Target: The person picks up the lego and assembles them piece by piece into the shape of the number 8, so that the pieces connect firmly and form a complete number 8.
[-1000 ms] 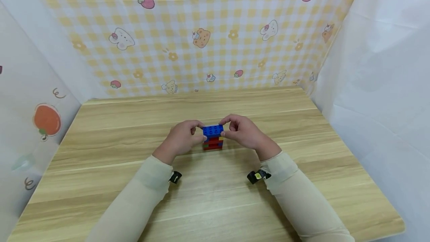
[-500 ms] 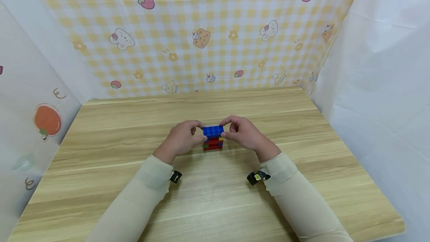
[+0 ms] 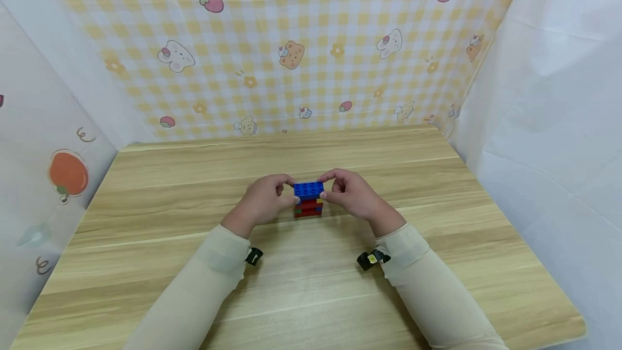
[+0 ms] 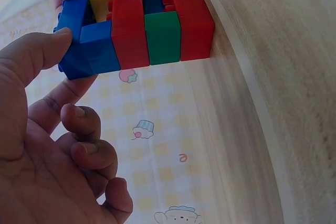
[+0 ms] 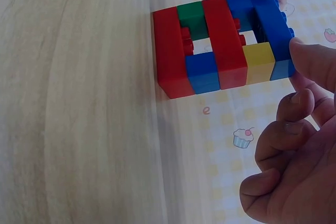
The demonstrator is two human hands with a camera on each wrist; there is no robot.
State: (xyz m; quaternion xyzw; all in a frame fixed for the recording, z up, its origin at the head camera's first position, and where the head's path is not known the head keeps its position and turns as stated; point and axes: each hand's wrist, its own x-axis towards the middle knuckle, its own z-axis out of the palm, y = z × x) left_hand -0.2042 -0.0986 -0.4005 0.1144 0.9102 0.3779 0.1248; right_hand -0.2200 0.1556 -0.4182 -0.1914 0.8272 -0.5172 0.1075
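Observation:
A small tower of toy building bricks stands on the wooden table. Its top layer is a long blue brick [image 3: 308,190] with studs facing up. My left hand [image 3: 264,199] pinches the left end of it between thumb and index finger, and my right hand [image 3: 355,190] pinches the right end the same way. Under it sit a small blue brick [image 4: 100,46] and a yellow brick [image 5: 257,62], then a long red brick [image 4: 131,30]. Below come a green brick [image 4: 163,38] and another small blue brick [image 5: 203,72], over a red bottom brick [image 5: 172,51]. Gaps show between the small bricks.
The wooden table [image 3: 311,285] spreads out around the tower. Behind it hangs a yellow checked cloth [image 3: 311,31] with cartoon prints, and pale sheets close off both sides. A dark camera mount [image 3: 254,256] sits at the left wrist, another mount [image 3: 373,259] at the right.
My right hand has shifted very slightly toward the body. Both hands keep their pinch on the top blue brick, and the tower stays in place.

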